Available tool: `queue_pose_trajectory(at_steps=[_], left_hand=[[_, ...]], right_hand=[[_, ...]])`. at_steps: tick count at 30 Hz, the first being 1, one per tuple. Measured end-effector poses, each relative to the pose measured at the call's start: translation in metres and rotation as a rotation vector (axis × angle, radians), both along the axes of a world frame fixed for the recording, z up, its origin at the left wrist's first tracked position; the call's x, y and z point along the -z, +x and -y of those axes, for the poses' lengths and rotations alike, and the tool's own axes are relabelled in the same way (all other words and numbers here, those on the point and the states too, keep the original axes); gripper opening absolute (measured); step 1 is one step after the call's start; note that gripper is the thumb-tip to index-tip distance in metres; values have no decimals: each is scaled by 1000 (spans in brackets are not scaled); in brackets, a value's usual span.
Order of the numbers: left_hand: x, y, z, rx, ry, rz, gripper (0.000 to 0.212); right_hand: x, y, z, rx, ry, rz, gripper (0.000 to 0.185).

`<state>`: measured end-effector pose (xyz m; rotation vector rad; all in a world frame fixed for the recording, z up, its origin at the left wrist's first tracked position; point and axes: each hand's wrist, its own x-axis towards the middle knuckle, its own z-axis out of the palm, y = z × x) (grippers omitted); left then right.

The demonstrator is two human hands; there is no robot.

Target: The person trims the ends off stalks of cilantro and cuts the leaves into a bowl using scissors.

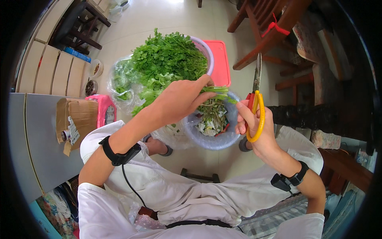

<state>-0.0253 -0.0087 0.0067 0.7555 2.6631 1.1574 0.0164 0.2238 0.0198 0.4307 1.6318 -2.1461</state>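
Observation:
My left hand (182,94) grips a small bunch of leafy green stems (219,89), cut ends pointing right and leaves trailing left under my forearm. In my right hand (259,125) are scissors (256,104) with yellow and red handles, their blades together and pointing away from me. My right thumb and a fingertip pinch the end of one stem beside the bunch. Below both hands stands a bluish bin (192,136) lined with clear plastic, containing roots, stem trimmings and scraps. Beyond my left hand, a heap of leafy herbs, apparently coriander (170,55), fills a lavender colander (210,55).
A clear plastic bag (121,79) with greens lies left of the colander. A pink-red plastic stool or board (220,59) sits behind it. Wooden chair (256,35) stands right; a cardboard box (79,119) and a pink package (104,109) are left. Small tubs (96,68) stand by the cabinet.

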Motion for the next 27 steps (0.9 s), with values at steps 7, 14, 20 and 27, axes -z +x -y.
queue_pose_trajectory(at_steps=[7,14,20,27], left_hand=[[-20,1,1,-60,129,189,24],[-8,8,-6,28,424,399,21],[-11,7,-6,42,422,510,20],[-18,6,-7,41,385,525,21]], right_hand=[[-1,2,4,-30,5,15,15],[-2,3,10,-118,-17,0,16],[-2,4,10,-151,-23,3,17],[-3,4,9,-140,-40,14,18]])
